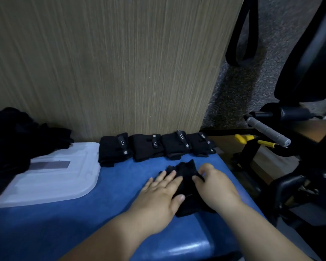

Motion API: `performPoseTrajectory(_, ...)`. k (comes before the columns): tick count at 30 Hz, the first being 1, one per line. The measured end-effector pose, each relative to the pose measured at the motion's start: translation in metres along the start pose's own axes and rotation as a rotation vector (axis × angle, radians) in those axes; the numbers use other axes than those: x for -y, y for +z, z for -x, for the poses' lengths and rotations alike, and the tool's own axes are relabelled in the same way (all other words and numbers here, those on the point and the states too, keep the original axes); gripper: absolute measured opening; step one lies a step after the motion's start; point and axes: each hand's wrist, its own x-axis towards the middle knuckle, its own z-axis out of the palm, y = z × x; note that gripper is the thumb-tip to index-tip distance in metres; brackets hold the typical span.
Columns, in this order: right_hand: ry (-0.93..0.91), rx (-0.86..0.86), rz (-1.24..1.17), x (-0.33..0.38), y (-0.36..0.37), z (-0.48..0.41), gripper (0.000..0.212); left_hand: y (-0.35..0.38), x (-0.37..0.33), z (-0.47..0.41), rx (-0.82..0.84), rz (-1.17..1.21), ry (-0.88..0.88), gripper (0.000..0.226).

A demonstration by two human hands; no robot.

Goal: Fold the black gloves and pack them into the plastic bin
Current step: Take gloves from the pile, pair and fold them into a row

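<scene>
"Where was it, and how was it held?"

"My left hand (pixel 159 194) lay flat, pressing the black glove (pixel 184 171). It ran lengthwise away from me, between both hands. My right hand (pixel 215 185) pinched its right edge, I judged."

Left hand (pixel 159 194) flat on black glove (pixel 185 169); right hand (pixel 215 187) pinching its edge.

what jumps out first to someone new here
The left hand presses a black glove flat on the blue bench, near right, while the right hand pinches it. Behind, four folded gloves line the wood panel; a dark glove pile overlaps a white lid, far left.
</scene>
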Motion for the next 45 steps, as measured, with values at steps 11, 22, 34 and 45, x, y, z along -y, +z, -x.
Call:
performPoseTrajectory(11, -0.107, -0.103, 0.142, -0.049, -0.005, -0.006, 0.052, 0.010, -0.032, -0.042, 0.198, -0.158, -0.031, 0.063)
performPoseTrajectory(22, -0.110, 0.300, 0.297, -0.048, 0.004, -0.007, 0.060, 0.008, -0.027, -0.028, 0.213, -0.201, -0.060, 0.071)
performPoseTrajectory(34, -0.459, -0.076, 0.086, 0.036, 0.009, 0.012, 0.042, -0.029, 0.062, 0.071, 0.123, -0.190, -0.311, 0.078)
performPoseTrajectory(45, -0.591, 0.194, -0.286, 0.153, 0.099, 0.052, 0.010, -0.072, 0.135, 0.168, -0.371, -0.138, -0.506, 0.045)
